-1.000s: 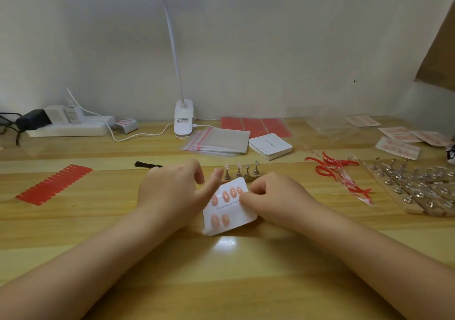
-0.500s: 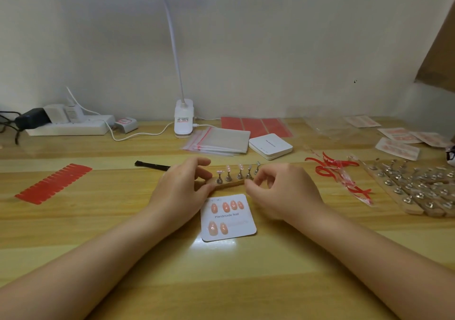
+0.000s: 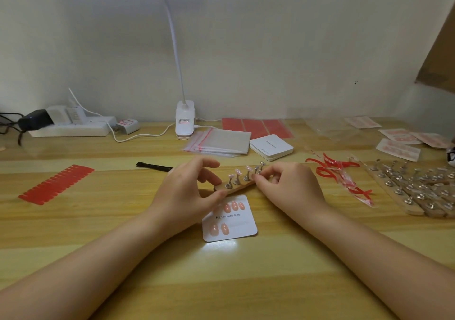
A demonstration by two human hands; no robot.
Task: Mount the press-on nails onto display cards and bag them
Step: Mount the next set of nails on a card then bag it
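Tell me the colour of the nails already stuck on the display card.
Peachy pink nails on a white display card; seen in the head view.

White display card (image 3: 230, 221) flat on the table, six pink press-on nails (image 3: 234, 206) mounted, wooden nail stand (image 3: 237, 186) just behind

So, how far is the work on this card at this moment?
Done: six pink nails already sit on the display card, four above and two below its print. In hand: the left hand holds the wooden strip of nail stands, and the right hand pinches at one stand. Left: the remaining nails on the strip, then a zip bag from the pile.
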